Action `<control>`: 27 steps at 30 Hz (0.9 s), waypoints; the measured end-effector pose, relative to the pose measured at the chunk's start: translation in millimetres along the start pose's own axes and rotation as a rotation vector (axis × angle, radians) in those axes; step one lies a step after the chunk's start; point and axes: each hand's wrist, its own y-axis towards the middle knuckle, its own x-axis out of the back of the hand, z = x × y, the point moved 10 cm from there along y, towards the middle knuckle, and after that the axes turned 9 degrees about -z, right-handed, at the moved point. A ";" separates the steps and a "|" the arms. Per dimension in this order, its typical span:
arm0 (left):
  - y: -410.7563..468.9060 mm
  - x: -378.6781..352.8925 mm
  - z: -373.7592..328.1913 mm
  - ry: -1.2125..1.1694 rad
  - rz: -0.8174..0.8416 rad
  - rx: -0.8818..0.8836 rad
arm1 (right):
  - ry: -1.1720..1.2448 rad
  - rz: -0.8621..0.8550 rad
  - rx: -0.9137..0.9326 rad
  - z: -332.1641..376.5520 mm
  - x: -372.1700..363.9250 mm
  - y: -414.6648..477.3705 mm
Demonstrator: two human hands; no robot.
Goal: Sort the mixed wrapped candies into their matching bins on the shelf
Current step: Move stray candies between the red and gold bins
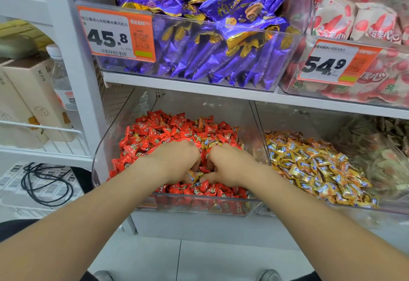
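Observation:
Both hands are dug into the clear bin point(104, 147) of red wrapped candies point(155, 134) on the lower shelf. My left hand point(177, 161) has its fingers curled down into the pile and pinches a gold wrapped candy point(193, 175) at its thumb. My right hand point(230, 165) sits right beside it. Its fingers are curled into the candies with the tips hidden, and its thumb lies on the pile. A few more gold candies point(211, 143) lie among the red ones just beyond the knuckles. The neighbouring bin to the right holds gold candies point(314, 170).
Above, a bin of purple chocolate packs point(210, 37) carries a 45.8 price tag point(115, 34); a bin of red-and-white packs point(354, 21) carries a 54.9 tag. A white wire rack point(42, 130) with boxes and a bottle stands left, with a black cable point(44, 181) below.

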 end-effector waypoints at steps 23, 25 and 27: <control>-2.2 23.8 -0.8 -0.021 -0.198 0.001 | 0.316 -0.105 -0.082 -18.3 49.8 -10.2; -1.6 16.7 -2.8 -0.011 -0.110 -0.014 | 0.348 -0.076 -0.081 -19.7 43.6 -10.9; -2.1 7.1 -3.4 0.021 -0.010 -0.030 | 0.255 -0.030 -0.040 -18.5 33.7 -10.1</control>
